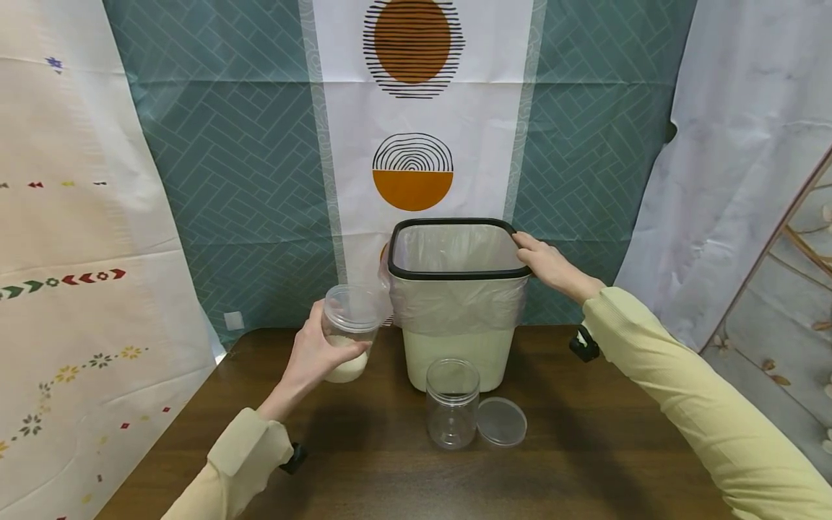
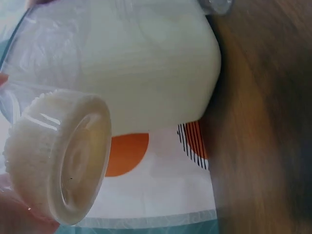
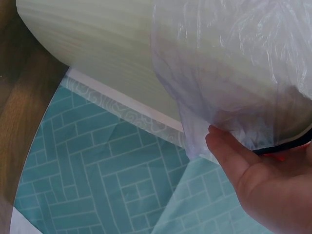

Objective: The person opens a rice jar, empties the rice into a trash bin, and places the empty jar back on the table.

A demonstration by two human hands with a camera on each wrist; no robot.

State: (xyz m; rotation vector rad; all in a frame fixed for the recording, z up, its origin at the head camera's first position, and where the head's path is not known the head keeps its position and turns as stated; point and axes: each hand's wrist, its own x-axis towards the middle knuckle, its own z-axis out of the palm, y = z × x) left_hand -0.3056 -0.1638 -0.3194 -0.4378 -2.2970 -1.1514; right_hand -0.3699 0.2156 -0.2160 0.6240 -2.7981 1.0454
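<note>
Within left grip (image 1: 310,352), clear jar (image 1: 353,323)

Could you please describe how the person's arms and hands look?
The left hand and right hand wear no gloves. The left sleeve and right sleeve are long, pale yellow. A small black object shows by the right wrist.

A clear cylindrical plastic jar (image 1: 453,415) stands before the pale-green, black-rimmed bin (image 1: 461,347); a hand could pass through the bin's open top.
</note>
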